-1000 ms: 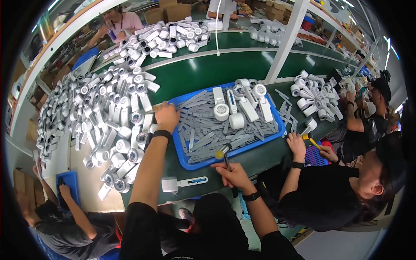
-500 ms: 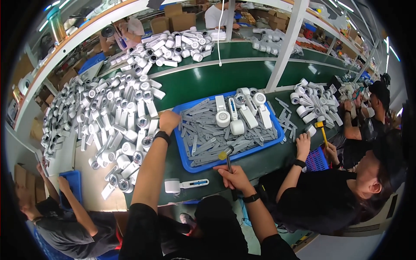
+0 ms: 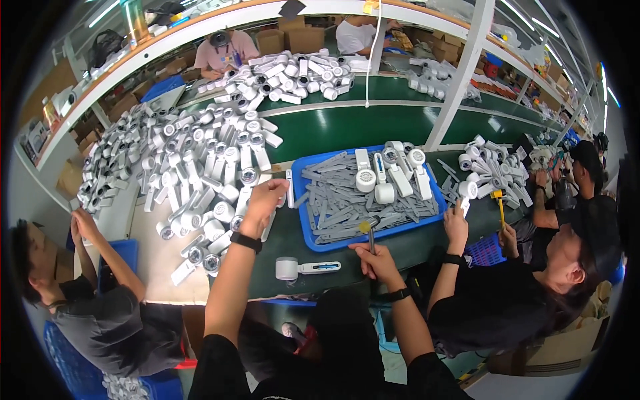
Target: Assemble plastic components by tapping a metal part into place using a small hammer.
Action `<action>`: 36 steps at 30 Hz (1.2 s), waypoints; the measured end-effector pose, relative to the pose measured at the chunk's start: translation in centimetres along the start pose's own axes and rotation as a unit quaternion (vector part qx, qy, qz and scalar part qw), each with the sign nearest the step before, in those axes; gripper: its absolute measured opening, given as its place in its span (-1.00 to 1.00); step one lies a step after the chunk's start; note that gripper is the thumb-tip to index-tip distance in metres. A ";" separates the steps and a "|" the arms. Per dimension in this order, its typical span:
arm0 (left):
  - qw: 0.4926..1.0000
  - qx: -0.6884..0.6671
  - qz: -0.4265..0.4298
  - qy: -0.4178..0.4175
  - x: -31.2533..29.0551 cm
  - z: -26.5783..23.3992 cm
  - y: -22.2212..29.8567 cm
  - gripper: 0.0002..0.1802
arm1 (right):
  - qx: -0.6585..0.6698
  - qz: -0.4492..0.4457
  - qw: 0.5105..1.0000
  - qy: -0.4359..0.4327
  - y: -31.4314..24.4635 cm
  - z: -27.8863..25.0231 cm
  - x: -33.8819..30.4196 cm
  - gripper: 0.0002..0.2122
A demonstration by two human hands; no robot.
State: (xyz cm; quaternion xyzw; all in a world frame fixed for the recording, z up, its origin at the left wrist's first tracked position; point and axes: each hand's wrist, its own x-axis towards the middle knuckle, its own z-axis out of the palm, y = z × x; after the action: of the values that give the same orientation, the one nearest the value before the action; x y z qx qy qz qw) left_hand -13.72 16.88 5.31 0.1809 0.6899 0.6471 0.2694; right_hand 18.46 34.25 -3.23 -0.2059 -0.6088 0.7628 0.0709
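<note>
My left hand [image 3: 265, 201] is closed beside the tray's left edge, its fingertips pinched on a slim light-grey strip [image 3: 290, 189]. In my right hand [image 3: 379, 261] is a small hammer with a yellow-tipped head [image 3: 366, 227], held near the tray's front rim. A white handheld fan [image 3: 287, 268] lies on the table between my forearms, its handle open with blue showing inside. The blue tray [image 3: 309, 236] holds many grey strips [image 3: 340, 207], with several white fans [image 3: 385, 193] resting on top.
A large heap of white fans [image 3: 193, 157] covers the left side. Another pile [image 3: 287, 77] lies across the green conveyor [image 3: 313, 127]. On the right, a co-worker's hands hold a white fan [image 3: 469, 191] and a yellow hammer [image 3: 499, 203]. A white post [image 3: 460, 83] rises behind the tray.
The view has shifted, so the scene sits further right. My left hand has drawn back from the tray edge, and the grey strip shows at its fingertips. My right hand still grips the hammer.
</note>
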 end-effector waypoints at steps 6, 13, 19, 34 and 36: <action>0.983 -0.176 -0.037 -0.031 -7.2 0.4 -1.3 -0.86 | -0.025 0.019 0.999 0.033 -2.6 1.7 0.6 -0.66; 0.967 -0.240 0.040 -0.077 -12.8 3.9 -2.7 -0.89 | -0.054 -0.049 0.997 0.033 -8.1 10.5 0.1 -0.70; 0.987 -0.137 0.072 -0.049 -15.8 2.7 -4.6 -0.84 | -0.068 -0.071 0.992 0.075 -6.1 8.4 0.3 -0.79; 0.898 0.326 0.295 0.025 -18.0 -0.8 -9.2 -0.33 | -0.053 -0.023 0.991 0.122 -1.6 3.1 -4.4 -0.77; 0.921 0.364 0.135 -0.013 -18.1 -1.4 -6.9 -0.40 | -0.073 -0.020 0.991 0.112 -1.8 2.8 -5.1 -0.75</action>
State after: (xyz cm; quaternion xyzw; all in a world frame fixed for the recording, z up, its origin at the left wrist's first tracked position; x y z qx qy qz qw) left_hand 0.35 4.26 0.99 0.3660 0.8437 0.3787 0.1040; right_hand 21.64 30.33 0.12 -0.2823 -0.6550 0.6870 0.1390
